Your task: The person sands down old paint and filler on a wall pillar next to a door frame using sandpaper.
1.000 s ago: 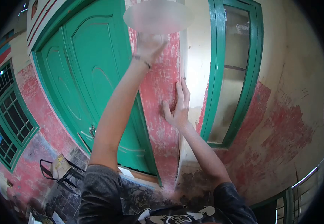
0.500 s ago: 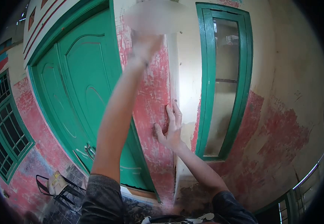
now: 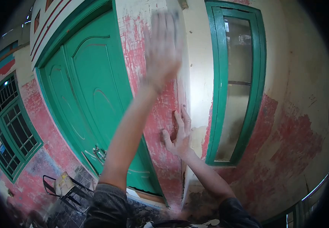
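My left hand (image 3: pixel 163 51) is raised high on the scraped red and white wall strip (image 3: pixel 134 49), blurred, with its fingers stretched upward and flat towards the surface. A dark, smeared patch shows beside its fingertips; I cannot make out what it is. Lower down, my right hand (image 3: pixel 180 138) rests against the red part of the strip near its right edge, thumb apart from the fingers and nothing visible in it.
Left of the strip stands a green double door (image 3: pixel 92 72) with a metal handle (image 3: pixel 100 152). A narrow green-framed window (image 3: pixel 238 87) is on the right. At the lower left are a chair (image 3: pixel 64 186) and a barred green window (image 3: pixel 14 127).
My left hand has come down from the top of the view, and its fingers now show. My right hand stays at the strip's edge. The whole view has shifted slightly.
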Motion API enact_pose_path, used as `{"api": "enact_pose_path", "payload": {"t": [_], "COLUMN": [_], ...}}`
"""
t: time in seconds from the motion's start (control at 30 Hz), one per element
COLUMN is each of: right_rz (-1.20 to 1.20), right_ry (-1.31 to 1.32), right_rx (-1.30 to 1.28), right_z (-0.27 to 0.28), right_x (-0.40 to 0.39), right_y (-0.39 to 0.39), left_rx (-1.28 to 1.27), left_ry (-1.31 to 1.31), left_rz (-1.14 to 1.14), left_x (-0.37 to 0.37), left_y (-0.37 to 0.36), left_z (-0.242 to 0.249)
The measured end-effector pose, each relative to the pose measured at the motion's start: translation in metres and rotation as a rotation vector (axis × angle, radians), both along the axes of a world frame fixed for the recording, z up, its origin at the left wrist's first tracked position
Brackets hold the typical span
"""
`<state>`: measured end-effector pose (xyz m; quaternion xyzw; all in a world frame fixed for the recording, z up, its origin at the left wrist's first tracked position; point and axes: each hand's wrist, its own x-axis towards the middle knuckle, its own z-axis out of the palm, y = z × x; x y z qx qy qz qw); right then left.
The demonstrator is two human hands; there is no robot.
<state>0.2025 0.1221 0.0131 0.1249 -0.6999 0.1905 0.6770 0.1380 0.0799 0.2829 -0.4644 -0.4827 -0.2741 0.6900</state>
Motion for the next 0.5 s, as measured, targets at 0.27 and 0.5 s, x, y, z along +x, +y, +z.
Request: {"api": "enact_pose_path", "payload": {"t": [0.27,0.5], "right_rz": [0.022,0.148], "right_ry": [0.015,0.022], "right_rx": [-0.002,-0.016], "right_z": [0.002,-0.004], "right_x": [0.003,0.0], "right_y": [-0.001,0.006], "left_rx": [-0.086,-0.032], "left_ry": [-0.007,-0.034], "left_rz": [0.403,0.036], "left_x": [-0.007,-0.005], "left_y": [-0.005,-0.003], "left_z": [0.1,0.01]}}
